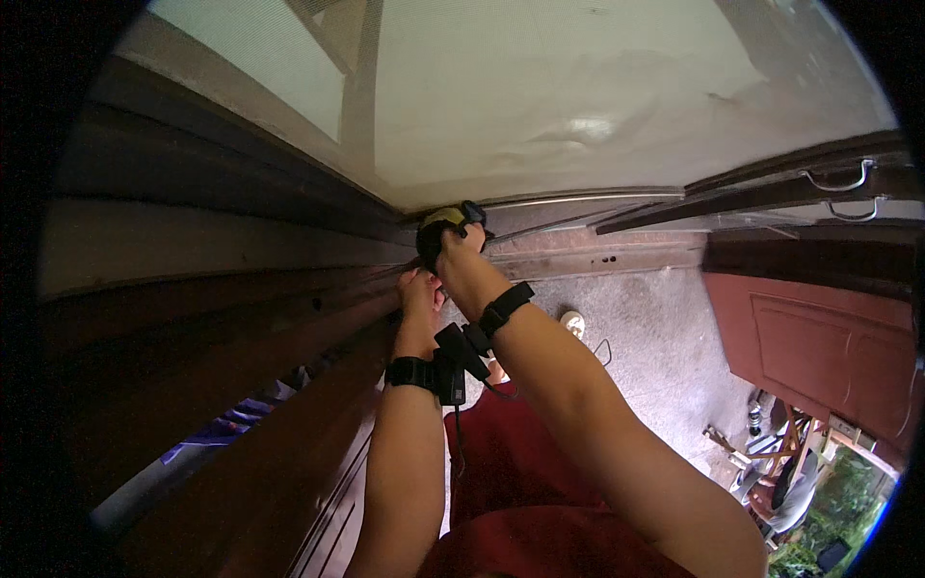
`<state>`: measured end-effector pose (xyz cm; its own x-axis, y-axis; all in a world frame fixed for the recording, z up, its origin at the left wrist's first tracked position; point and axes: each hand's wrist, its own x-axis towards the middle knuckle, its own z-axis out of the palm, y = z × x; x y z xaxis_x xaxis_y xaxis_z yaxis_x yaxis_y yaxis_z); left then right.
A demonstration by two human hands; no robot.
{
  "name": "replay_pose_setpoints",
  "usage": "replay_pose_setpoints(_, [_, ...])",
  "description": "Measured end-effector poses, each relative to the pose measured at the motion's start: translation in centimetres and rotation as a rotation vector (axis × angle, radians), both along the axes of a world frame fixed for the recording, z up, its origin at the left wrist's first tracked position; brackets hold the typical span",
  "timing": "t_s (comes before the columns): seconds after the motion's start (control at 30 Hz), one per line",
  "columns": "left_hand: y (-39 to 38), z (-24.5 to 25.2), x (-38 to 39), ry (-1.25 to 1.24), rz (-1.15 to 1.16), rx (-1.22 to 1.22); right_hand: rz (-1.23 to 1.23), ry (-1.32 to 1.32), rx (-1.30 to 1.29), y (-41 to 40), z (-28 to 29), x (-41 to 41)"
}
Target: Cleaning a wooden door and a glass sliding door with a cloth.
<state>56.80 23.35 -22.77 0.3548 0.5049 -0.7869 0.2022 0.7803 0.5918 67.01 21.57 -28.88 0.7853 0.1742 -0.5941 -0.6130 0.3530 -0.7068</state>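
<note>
My right hand (pixel 463 240) is closed around a black and yellow handheld tool (pixel 444 220), most likely a power tool, low in the corner of a dark wooden door frame (pixel 347 209). Just below it, my left hand (pixel 421 287) has its fingers bent close against the frame's edge; whether they hold anything is hidden. Above the tool is the lower edge of a pale mesh screen panel (pixel 564 108). Black straps with small devices circle both wrists.
Two metal handles (pixel 842 180) sit on dark wood at the right. Beyond them stands a reddish panelled door (pixel 816 347). A threshold (pixel 578 260) crosses ahead, beside the concrete floor (pixel 650 332). Assorted items and a person lie towards the lower right.
</note>
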Motion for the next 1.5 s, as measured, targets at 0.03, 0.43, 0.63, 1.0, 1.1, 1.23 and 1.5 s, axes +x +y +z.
replay_pose_setpoints(0.03, [0.4,-0.7,-1.3,-0.031,-0.021,0.024,0.322,-0.363,-0.172,0.0,0.6,-1.2])
replay_pose_setpoints(0.43, [2.2,-3.9,-6.8,-0.24,-0.358,0.274,1.134,-0.726,-0.326,0.0,10.0,-2.7])
replay_pose_setpoints(0.63, [0.7,0.8,-0.2,0.065,-0.261,0.188,1.042,-0.906,-0.356,-7.2,9.9,3.0])
replay_pose_setpoints(1.0, [0.4,5.1,0.5,0.229,-0.109,0.1,0.57,-0.384,-0.275,-22.3,13.5,14.1])
replay_pose_setpoints(1.1, [0.8,5.1,0.0,0.22,-0.095,0.082,0.274,-0.074,0.032,-25.3,10.1,18.3])
replay_pose_setpoints(1.23, [1.7,4.8,0.5,0.266,-0.069,0.025,-0.146,0.397,0.422,-28.0,1.7,24.9])
replay_pose_setpoints(1.5, [4.5,4.0,0.2,0.178,-0.176,-0.177,-0.426,0.543,0.527,-32.3,-3.8,27.4])
